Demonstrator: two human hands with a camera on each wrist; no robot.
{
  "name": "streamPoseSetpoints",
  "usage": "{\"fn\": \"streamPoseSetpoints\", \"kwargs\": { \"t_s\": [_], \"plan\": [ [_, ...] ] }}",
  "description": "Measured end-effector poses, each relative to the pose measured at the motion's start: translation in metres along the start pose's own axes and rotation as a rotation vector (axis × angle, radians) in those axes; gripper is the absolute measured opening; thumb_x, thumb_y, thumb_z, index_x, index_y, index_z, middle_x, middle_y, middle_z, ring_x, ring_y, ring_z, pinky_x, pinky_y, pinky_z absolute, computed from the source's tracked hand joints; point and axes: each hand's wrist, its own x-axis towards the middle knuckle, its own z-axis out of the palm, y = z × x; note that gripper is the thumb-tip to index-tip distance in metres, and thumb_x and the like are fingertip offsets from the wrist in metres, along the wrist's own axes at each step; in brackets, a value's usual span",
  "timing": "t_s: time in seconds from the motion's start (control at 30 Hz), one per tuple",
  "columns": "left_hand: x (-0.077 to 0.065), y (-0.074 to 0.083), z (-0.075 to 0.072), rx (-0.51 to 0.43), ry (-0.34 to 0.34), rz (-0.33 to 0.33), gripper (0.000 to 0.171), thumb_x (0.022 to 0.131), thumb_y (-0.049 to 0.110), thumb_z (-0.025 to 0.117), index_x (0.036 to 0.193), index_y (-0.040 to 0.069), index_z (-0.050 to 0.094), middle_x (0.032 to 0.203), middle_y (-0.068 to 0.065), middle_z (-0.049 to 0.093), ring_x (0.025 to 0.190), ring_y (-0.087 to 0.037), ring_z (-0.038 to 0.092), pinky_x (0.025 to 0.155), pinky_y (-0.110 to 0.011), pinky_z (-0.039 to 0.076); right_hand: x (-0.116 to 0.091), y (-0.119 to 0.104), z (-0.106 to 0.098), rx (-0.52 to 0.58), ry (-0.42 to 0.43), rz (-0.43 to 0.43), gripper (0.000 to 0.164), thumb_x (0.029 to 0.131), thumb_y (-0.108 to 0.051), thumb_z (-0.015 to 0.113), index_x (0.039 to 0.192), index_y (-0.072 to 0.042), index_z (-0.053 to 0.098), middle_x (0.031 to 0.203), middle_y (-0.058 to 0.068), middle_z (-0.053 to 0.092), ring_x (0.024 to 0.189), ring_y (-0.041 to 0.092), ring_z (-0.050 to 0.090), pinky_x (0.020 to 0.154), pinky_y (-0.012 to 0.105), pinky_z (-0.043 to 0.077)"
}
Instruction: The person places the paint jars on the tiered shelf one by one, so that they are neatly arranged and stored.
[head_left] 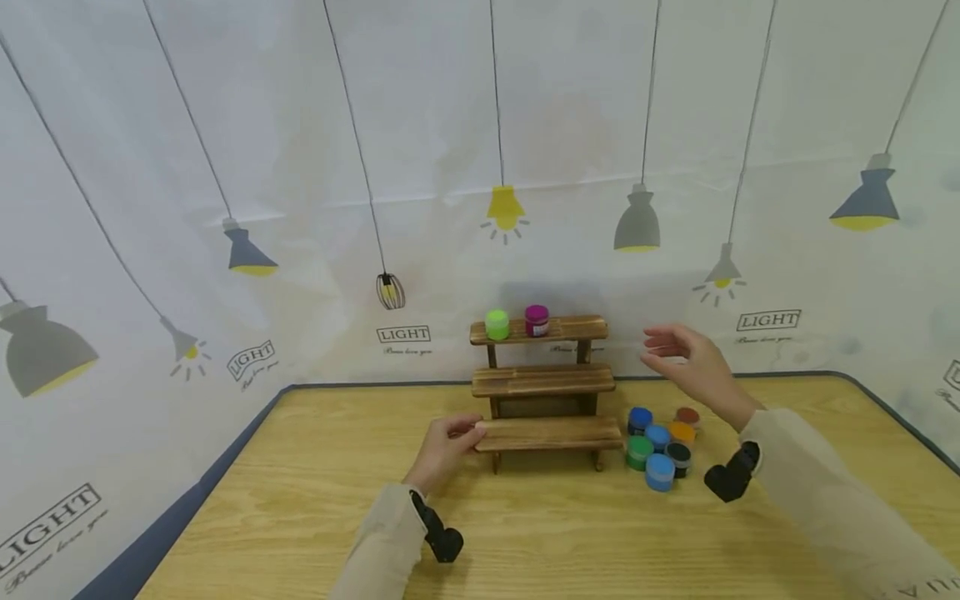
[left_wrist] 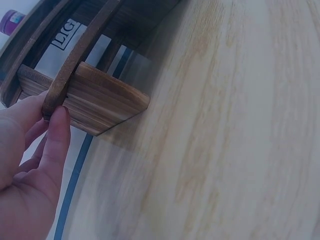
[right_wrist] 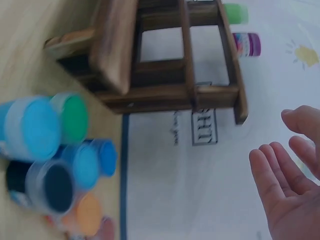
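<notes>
A three-tier wooden shelf (head_left: 547,433) stands on the table near the back wall. My left hand (head_left: 444,450) pinches the left end of its lowest board between thumb and fingers, as the left wrist view also shows. On the top board sit a lime green paint jar (head_left: 497,325) and a magenta paint jar (head_left: 537,321). To the right of the shelf, my right hand (head_left: 693,367) hangs in the air with loosely bent fingers and nothing in them. Below it, several paint jars cluster on the table, among them a green jar (head_left: 640,452) and a black jar (head_left: 678,460).
The clustered jars also include a light blue jar (head_left: 660,472), an orange jar (head_left: 682,432) and a reddish-brown jar (head_left: 687,417). A printed backdrop (head_left: 420,208) with lamp drawings rises behind and beside the wooden table (head_left: 555,533).
</notes>
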Motion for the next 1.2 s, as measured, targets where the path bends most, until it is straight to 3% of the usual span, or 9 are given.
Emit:
{"fn": "streamPoseSetpoints", "kwargs": {
  "t_s": [0.1, 0.23, 0.33, 0.47, 0.67, 0.87, 1.2],
  "plan": [
    [0.0, 0.0, 0.0, 0.008, 0.004, -0.008, 0.034, 0.087, 0.019, 0.058, 0.114, -0.002, 0.058, 0.098, -0.013, 0.059, 0.08, -0.016, 0.058, 0.07, -0.031, 0.051, -0.012, 0.013, -0.005, -0.025, -0.005, 0.026, 0.043, 0.088, -0.025, 0.056, 0.121, 0.0, 0.049, 0.109, 0.019, 0.055, 0.093, 0.031, 0.054, 0.074, 0.029, 0.05],
    [0.0, 0.001, 0.0, 0.005, 0.009, -0.009, 0.032, 0.087, 0.018, 0.058, 0.113, -0.001, 0.059, 0.097, -0.012, 0.059, 0.08, -0.016, 0.058, 0.069, -0.029, 0.051, -0.024, 0.029, -0.011, -0.038, -0.019, 0.065, 0.044, 0.089, -0.024, 0.055, 0.123, 0.002, 0.046, 0.111, 0.022, 0.053, 0.096, 0.035, 0.053, 0.08, 0.045, 0.045],
    [0.0, 0.0, -0.001, 0.0, 0.007, -0.004, 0.033, 0.087, 0.017, 0.058, 0.113, -0.002, 0.058, 0.096, -0.012, 0.06, 0.079, -0.016, 0.058, 0.069, -0.03, 0.051, -0.03, 0.043, -0.01, -0.072, -0.023, 0.093, 0.045, 0.088, -0.026, 0.055, 0.121, 0.003, 0.047, 0.11, 0.024, 0.054, 0.095, 0.037, 0.053, 0.079, 0.049, 0.045],
    [0.0, -0.001, -0.002, -0.001, 0.005, -0.001, 0.034, 0.087, 0.018, 0.057, 0.114, -0.003, 0.058, 0.095, -0.012, 0.06, 0.079, -0.017, 0.058, 0.07, -0.033, 0.051, -0.035, 0.066, -0.004, -0.129, -0.028, 0.121, 0.045, 0.088, -0.027, 0.056, 0.118, 0.005, 0.049, 0.107, 0.025, 0.055, 0.093, 0.037, 0.054, 0.074, 0.047, 0.047],
    [-0.002, 0.001, -0.001, -0.009, 0.0, 0.011, 0.034, 0.088, 0.016, 0.057, 0.115, -0.004, 0.057, 0.096, -0.014, 0.06, 0.079, -0.017, 0.059, 0.071, -0.034, 0.052, -0.039, 0.09, 0.003, -0.125, -0.072, 0.201, 0.047, 0.087, -0.022, 0.056, 0.12, 0.01, 0.046, 0.11, 0.029, 0.052, 0.095, 0.04, 0.052, 0.077, 0.048, 0.046],
    [-0.001, 0.003, 0.0, -0.016, 0.003, 0.008, 0.035, 0.088, 0.016, 0.057, 0.115, -0.006, 0.056, 0.096, -0.015, 0.061, 0.078, -0.017, 0.059, 0.07, -0.033, 0.052, -0.041, 0.104, 0.008, -0.127, -0.082, 0.251, 0.05, 0.086, -0.027, 0.058, 0.116, 0.011, 0.048, 0.108, 0.029, 0.053, 0.094, 0.039, 0.051, 0.077, 0.047, 0.046],
    [0.002, -0.001, 0.001, -0.027, 0.012, -0.006, 0.033, 0.087, 0.015, 0.058, 0.113, -0.004, 0.058, 0.094, -0.014, 0.061, 0.076, -0.015, 0.059, 0.068, -0.03, 0.052, -0.044, 0.113, 0.015, -0.021, -0.094, 0.292, 0.048, 0.086, -0.025, 0.059, 0.112, 0.014, 0.05, 0.104, 0.027, 0.056, 0.09, 0.035, 0.054, 0.068, 0.032, 0.051]
  ]
}}
